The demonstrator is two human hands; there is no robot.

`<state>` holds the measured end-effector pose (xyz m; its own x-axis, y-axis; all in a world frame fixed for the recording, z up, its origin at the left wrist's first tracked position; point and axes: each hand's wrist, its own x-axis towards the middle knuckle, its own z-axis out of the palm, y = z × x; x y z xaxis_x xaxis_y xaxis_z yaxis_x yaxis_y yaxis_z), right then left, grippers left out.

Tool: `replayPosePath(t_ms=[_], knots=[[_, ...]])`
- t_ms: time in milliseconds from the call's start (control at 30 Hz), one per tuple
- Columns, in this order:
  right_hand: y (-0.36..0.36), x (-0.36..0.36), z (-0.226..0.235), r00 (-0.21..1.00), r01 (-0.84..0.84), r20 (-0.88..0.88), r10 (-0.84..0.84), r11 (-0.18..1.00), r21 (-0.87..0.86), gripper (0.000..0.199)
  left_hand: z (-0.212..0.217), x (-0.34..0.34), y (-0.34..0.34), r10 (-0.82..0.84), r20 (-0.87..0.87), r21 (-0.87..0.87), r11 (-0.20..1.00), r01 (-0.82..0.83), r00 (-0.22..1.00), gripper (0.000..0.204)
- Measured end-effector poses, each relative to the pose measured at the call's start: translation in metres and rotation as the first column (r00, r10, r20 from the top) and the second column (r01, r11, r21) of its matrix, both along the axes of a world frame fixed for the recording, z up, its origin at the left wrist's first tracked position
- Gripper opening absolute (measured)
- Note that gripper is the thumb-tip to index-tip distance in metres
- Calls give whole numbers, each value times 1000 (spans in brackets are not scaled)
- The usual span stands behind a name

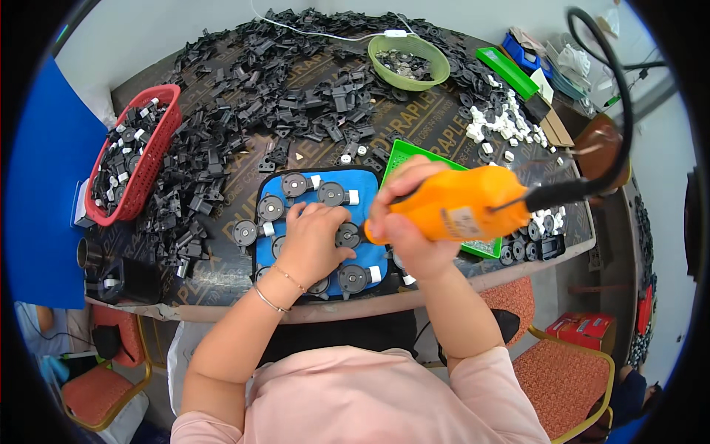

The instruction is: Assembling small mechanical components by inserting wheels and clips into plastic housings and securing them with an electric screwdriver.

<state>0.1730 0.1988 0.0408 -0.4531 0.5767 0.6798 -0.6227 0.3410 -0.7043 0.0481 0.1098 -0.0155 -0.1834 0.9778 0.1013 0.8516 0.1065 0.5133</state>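
Observation:
My right hand (414,214) is wrapped round an orange electric screwdriver (477,203), a black cord running from its rear end. The tool lies almost level, its front end close to a round black plastic part (347,236) on the blue mat (364,179). My left hand (314,235) presses down on the mat, thumb and forefinger closed about that same part. Around it sit several similar round black parts (294,184), many with a white block (353,197) at the side. My left hand hides some of them. Whether the screwdriver's tip touches the part, I cannot make out.
Heaps of black plastic parts (310,100) cover the table's far side. A red basket (164,140) of parts stands left, a green bowl (433,55) at the back. Right of the mat are a green tray (399,153) and loose white pieces (499,122). Chairs (558,377) stand near the front edge.

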Motion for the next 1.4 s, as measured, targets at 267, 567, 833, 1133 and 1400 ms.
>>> replayPosePath(t_ms=[267, 567, 833, 1133, 1400], knots=[[-5, -26, -9, 997, -33, 66, 35, 998, -44, 26, -18, -6, 2, 38, -10, 80, 996, -37, 999, 43], [-2, -32, -6, 992, -45, 119, 49, 998, -35, 27, -15, -8, 3, 25, 52, 46, 999, -27, 998, 42], [-1, -36, -11, 987, -59, 148, 69, 995, -74, 26, -10, -7, 2, 16, 14, 73, 997, -17, 1000, 41], [19, -25, 5, 992, -126, 36, 124, 991, 55, 35, -4, -7, -1, 14, 50, 34, 999, -16, 999, 42], [58, 43, -9, 965, 224, 174, -196, 962, -156, 23, -3, -4, -5, 37, 81, 14, 999, -38, 996, 47]])
